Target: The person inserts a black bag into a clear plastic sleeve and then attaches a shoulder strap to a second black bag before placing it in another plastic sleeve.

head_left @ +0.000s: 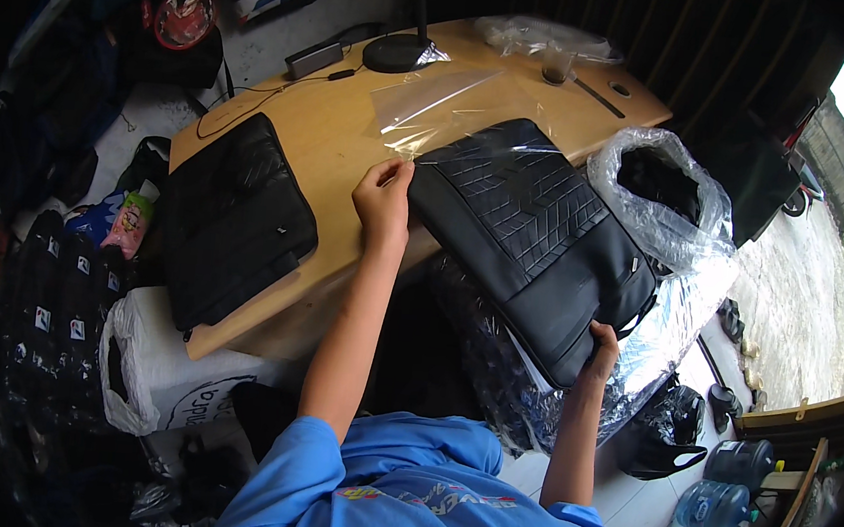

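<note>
A black backpack (536, 223) with a quilted line pattern on its front is held at a tilt, its far end over the wooden table's edge. My right hand (603, 352) grips its near right end, the thumb on top and the other fingers hidden beneath. At the far left corner of the backpack, my left hand (385, 198) is closed in a pinch on the edge of a clear plastic sheet or bag (435, 114), which spreads over the table behind. Whether those fingers also touch the backpack's corner, I cannot tell.
On the wooden table (351, 162), another black bag (235, 217) lies left. A round black stand base (395, 52), a cup (557, 67) and more plastic (547, 39) sit farther back. A plastic-wrapped bundle (685, 297) is at right, with water jugs (714, 508) on the floor.
</note>
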`<state>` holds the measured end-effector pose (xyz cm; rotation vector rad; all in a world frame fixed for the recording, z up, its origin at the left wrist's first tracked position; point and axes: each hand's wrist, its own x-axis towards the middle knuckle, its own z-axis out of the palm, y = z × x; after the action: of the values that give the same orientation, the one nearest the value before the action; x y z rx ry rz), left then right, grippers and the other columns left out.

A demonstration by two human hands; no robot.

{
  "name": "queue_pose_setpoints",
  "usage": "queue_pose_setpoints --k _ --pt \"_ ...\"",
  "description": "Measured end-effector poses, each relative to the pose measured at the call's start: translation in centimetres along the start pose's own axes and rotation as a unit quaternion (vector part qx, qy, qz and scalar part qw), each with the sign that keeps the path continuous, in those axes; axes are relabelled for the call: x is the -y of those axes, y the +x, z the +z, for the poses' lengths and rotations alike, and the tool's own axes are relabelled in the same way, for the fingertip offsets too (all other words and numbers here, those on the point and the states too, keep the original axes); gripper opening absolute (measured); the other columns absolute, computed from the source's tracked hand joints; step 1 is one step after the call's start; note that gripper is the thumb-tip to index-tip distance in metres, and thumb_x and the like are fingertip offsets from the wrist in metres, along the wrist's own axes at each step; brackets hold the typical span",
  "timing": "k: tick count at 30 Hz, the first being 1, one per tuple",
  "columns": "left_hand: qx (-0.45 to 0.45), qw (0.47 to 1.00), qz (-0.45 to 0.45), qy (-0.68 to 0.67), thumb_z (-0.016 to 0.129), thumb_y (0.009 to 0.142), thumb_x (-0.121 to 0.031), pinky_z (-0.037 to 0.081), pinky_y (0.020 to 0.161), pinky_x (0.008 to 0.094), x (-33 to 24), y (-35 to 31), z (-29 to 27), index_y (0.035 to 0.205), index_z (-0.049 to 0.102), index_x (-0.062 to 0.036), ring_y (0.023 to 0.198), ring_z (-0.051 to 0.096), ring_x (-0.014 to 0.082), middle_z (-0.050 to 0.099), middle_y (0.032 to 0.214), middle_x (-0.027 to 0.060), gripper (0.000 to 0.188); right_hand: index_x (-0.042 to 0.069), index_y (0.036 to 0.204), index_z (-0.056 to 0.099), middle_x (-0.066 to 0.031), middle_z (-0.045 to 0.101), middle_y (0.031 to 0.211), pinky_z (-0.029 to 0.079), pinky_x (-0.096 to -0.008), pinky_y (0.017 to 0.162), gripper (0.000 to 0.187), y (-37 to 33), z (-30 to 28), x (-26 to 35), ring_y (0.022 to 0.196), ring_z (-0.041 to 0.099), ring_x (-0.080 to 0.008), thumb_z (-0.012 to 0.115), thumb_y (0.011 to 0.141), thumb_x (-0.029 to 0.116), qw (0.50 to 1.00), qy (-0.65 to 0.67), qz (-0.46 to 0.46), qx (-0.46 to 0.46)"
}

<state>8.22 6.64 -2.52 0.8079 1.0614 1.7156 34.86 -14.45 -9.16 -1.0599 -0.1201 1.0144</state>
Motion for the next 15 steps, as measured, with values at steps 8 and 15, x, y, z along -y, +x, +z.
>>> queue_pose_setpoints --k 8,15 --pt "0.063 0.996 0.059 -0.006 0.065 0.085 -0.011 0.048 0.073 0.0223 -1.5 -1.3 -1.7 0.103 0.065 0.0066 0.081 0.06 0.0099 0.067 0.091 0.0078 0.025 -0.007 0.083 0.063 -0.0138 0.065 0.081 0.052 -0.0319 0.074 0.023 -0.1 0.1 0.6 0.072 0.063 -0.0239 0.053 0.07 0.009 1.0 0.019 0.012 0.01" --pt "0.065 0.985 -0.116 -0.113 0.064 0.083 0.0 0.049 0.074 0.0232 -1.8 -1.2 -3.3 0.103 0.063 0.0034 0.082 0.06 0.0131 0.064 0.095 0.0059 0.02 -0.007 0.088 0.062 -0.0143 0.065 0.083 0.053 -0.0315 0.072 0.025 -1.1 0.1 1.6 0.072 0.064 -0.0228 0.055 0.069 0.008 1.0 -0.001 -0.003 0.001"
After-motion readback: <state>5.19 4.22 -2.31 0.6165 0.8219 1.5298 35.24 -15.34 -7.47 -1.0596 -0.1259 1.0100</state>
